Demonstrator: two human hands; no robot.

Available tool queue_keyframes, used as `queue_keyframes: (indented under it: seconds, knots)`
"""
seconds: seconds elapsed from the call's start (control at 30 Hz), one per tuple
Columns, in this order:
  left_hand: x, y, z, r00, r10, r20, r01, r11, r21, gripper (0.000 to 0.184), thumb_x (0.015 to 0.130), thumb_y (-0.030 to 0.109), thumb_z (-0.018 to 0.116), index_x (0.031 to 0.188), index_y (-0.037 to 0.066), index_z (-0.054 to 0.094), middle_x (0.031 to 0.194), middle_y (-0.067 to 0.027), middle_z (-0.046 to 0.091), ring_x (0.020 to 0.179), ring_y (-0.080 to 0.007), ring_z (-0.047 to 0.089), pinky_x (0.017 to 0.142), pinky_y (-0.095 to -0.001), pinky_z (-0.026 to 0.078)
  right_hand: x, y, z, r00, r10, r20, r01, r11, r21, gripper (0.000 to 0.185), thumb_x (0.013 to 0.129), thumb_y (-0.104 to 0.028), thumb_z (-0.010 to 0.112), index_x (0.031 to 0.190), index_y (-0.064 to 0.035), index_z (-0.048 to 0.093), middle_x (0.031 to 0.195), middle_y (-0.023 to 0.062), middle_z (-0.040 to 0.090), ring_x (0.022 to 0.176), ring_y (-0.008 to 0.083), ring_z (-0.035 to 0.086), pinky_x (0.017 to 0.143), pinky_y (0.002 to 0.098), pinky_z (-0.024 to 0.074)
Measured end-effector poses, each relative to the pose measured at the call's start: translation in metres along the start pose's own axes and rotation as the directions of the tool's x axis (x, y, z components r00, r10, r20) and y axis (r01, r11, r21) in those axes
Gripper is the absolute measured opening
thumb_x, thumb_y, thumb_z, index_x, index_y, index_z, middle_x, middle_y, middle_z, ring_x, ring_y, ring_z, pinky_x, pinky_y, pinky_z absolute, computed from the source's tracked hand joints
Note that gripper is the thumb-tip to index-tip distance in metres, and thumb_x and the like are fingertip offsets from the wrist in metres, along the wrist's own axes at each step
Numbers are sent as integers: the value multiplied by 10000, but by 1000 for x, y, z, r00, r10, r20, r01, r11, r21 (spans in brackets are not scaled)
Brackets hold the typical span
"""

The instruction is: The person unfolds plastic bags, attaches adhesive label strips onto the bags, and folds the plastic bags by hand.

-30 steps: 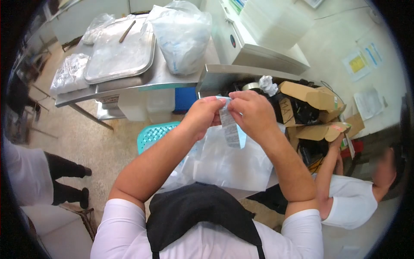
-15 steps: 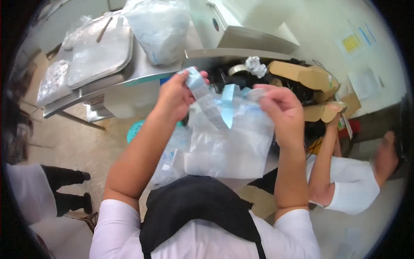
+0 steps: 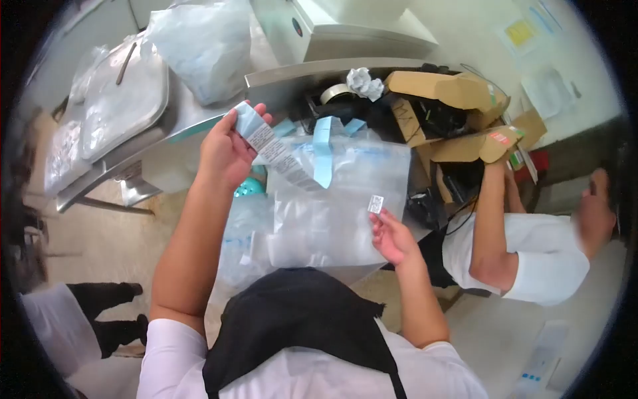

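Note:
My left hand (image 3: 229,149) grips the upper end of a strip of printed labels (image 3: 282,159) on pale blue backing. The strip slants down to the right, and its blue tail (image 3: 322,149) folds back up above the plastic. Between the fingertips of my right hand (image 3: 393,238) is a small white label (image 3: 376,204) with a square printed code, held over the right part of the stack. Below both hands lies a stack of clear plastic bags (image 3: 325,226), with more crumpled clear plastic (image 3: 242,239) at its left.
Open cardboard boxes (image 3: 458,90), a tape roll (image 3: 337,94) and crumpled paper (image 3: 365,84) sit behind the stack. At the left are a metal tray (image 3: 126,100) and a full plastic bag (image 3: 206,50). A co-worker (image 3: 518,256) reaches toward the boxes; another person (image 3: 73,326) stands lower left.
My hands have moved apart from the strip's top. The right hand has come down toward me with the small label, while the left still holds the strip. The view has shifted.

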State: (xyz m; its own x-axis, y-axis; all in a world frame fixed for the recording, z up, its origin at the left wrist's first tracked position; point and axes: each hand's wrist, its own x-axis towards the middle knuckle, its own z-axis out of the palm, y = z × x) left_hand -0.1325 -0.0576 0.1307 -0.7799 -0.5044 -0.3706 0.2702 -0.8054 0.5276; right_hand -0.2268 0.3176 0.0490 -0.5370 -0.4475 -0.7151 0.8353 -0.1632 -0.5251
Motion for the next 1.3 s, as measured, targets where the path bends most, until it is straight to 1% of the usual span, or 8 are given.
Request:
queue_keyframes:
  seconds: [0.23,0.43,0.63,0.73,0.93,1.03,1.23,1.3]
  knots:
    - [7,-1,-18,999,-14,36,16,999,-48,360,1017,235,376,1293,25,474,1237,-150,603,1111,-285,600,948,-412,485,7,1,0,993,-38,-113,17,982,-188,224,930,-186,587,1153,-196,565,824,-32,610,562,61,501,485,216,380]
    - [8,-2,-21,999,-6,39,8,999,-37,366,1016,237,375,1298,25,471,1235,-152,604,1089,-286,612,932,-432,492,5,2,11,963,-167,-211,62,901,-429,356,918,-160,584,1268,-120,539,763,-28,564,538,38,461,455,194,341]
    - [4,2,-14,999,21,35,-20,999,-30,366,1016,235,370,1299,25,473,1232,-153,604,1088,-292,611,928,-433,491,13,11,6,931,-323,-169,120,709,-695,454,924,-149,565,1364,-70,487,698,-11,559,525,48,461,460,198,377]
    - [6,9,-12,997,58,54,-56,998,-40,368,1015,228,373,1302,19,469,1235,-159,601,1092,-297,608,938,-440,486,22,14,-6,902,-382,-199,120,667,-735,380,922,-146,566,1291,-55,563,708,11,598,557,73,516,497,231,426]
    - [7,11,-3,997,44,57,-43,999,-19,376,1011,228,388,1306,8,465,1250,-168,595,1121,-302,595,973,-440,470,25,-3,-13,709,-688,154,94,-124,-988,262,844,-243,651,1013,-48,696,807,141,691,689,268,656,646,381,507]
    - [7,8,3,998,29,49,-29,1000,-1,375,1008,234,396,1300,11,474,1255,-166,596,1137,-299,589,979,-429,466,27,-10,-5,727,-687,9,-12,-27,-1000,257,787,-288,705,903,-59,691,802,160,683,706,327,649,654,410,504]
    - [7,5,2,999,20,41,-20,1000,0,354,1011,234,391,1269,14,492,1245,-186,598,1126,-314,589,967,-405,468,24,-13,6,641,-766,-52,-128,-40,-991,267,720,-290,770,783,-62,646,776,138,669,741,298,655,675,392,502]
    - [7,5,1,999,23,34,-23,1000,-6,351,1011,234,391,1265,16,496,1244,-185,599,1127,-314,589,967,-405,468,18,-11,8,659,-752,24,1,-31,-1000,219,762,-272,731,843,-77,671,790,130,666,750,313,651,672,407,505]
